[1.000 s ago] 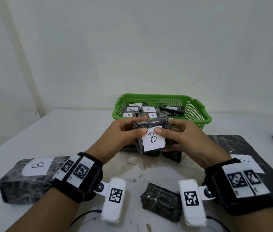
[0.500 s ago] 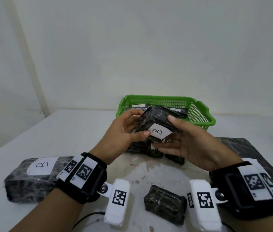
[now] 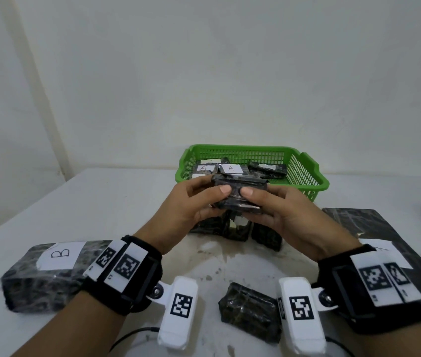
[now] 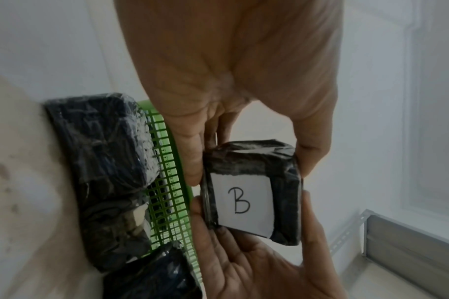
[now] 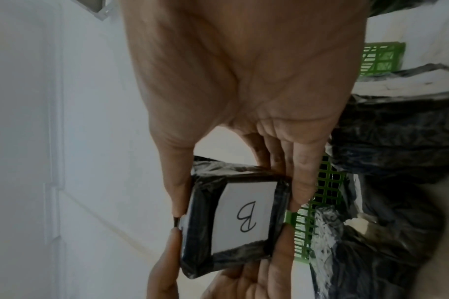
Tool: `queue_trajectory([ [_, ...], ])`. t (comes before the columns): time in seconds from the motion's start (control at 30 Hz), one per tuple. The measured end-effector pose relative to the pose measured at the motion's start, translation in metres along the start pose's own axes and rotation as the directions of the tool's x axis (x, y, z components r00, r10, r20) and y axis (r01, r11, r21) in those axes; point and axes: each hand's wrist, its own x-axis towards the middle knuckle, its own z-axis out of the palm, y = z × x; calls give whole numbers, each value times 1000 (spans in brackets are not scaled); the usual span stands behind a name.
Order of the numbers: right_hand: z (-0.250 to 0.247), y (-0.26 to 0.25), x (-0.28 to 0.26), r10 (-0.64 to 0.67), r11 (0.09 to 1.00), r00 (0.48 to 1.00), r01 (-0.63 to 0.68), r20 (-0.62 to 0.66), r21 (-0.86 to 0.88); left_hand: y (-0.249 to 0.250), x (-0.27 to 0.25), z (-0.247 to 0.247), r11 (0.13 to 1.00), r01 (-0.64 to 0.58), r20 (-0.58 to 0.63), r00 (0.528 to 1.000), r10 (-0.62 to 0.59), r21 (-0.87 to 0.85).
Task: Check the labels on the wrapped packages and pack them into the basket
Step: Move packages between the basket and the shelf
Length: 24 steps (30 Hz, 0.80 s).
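Both hands, left hand (image 3: pixel 191 202) and right hand (image 3: pixel 279 212), pinch the package (image 3: pixel 240 195) by its ends, near the basket (image 3: pixel 315 186). Looks light, stiff; film likely slippery, so hold edges.

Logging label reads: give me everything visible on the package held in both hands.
The held package is a small block in dark, crinkled glossy wrap. The left hand and right hand pinch its sides, holding it above the table in front of the green basket. Its white label reads "B", turned away from the head camera.
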Motion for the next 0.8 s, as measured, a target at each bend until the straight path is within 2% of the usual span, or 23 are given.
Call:
queue_trajectory([
  [0.07, -1, 0, 0, -6, 1000, 1000, 6, -15, 14, 1, -2, 3, 999, 33, 37, 999, -32, -6],
  [0.23, -4, -1, 0, 41, 999, 999, -42, 32, 28, 0, 0, 1, 999, 35, 9, 999, -36, 16],
  [0.37, -7, 2, 3, 41, 998, 999, -41, -12, 44, 1, 0, 2, 997, 81, 62, 995, -82, 14],
  [0.63, -5, 1, 2, 9, 998, 1000, -11, 22, 57, 3, -2, -2, 998, 59, 97, 993, -62, 35],
  [0.73, -7, -2, 0, 50, 997, 998, -52, 46, 48, 2, -1, -5, 998, 22, 45, 999, -25, 65],
  [0.8, -7, -6, -3, 92, 995, 994, -95, 55, 35, 2, -2, -7, 992, 4, 54, 998, -11, 126],
])
